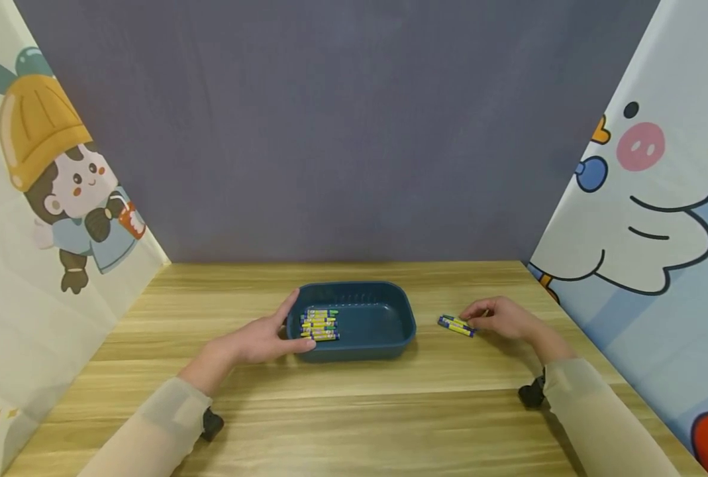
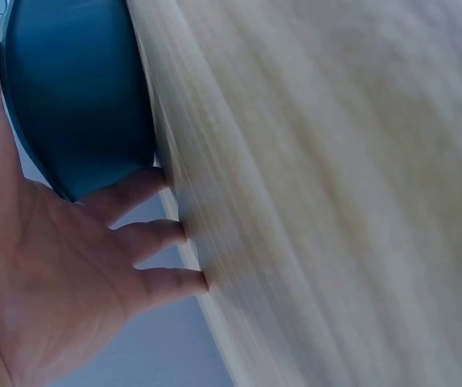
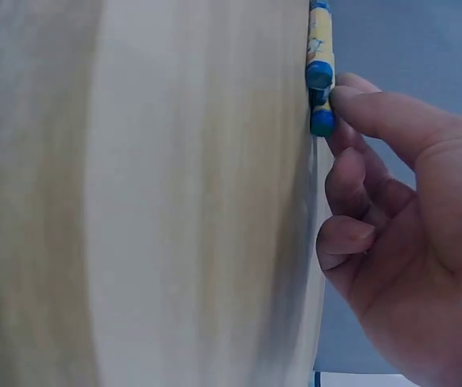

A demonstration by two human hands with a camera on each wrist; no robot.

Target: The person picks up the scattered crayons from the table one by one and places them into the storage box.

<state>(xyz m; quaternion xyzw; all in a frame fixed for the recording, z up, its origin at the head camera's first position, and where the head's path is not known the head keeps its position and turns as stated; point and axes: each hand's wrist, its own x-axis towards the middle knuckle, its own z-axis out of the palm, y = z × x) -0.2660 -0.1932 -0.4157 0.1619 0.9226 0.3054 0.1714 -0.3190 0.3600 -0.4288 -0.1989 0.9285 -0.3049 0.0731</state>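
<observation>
A dark blue plastic tray (image 1: 362,354) sits on the wooden table. Several yellow-wrapped crayons (image 1: 320,324) lie in a row at its left end. My left hand (image 1: 264,339) spans that end, thumb along the front rim and fingers at the back-left corner. In the left wrist view the fingers are straight and spread beside the tray (image 2: 81,105), tips at the tabletop. Right of the tray, two blue-and-yellow crayons (image 1: 456,325) lie side by side. My right hand (image 1: 503,318) pinches at their right end with thumb and forefinger; the right wrist view shows the crayons' blue ends (image 3: 321,122) beside the thumb.
The wood-grain table (image 1: 354,424) runs back to a grey panel (image 1: 354,132). Cartoon-printed sheets stand along the left side (image 1: 8,298) and the right side (image 1: 628,245).
</observation>
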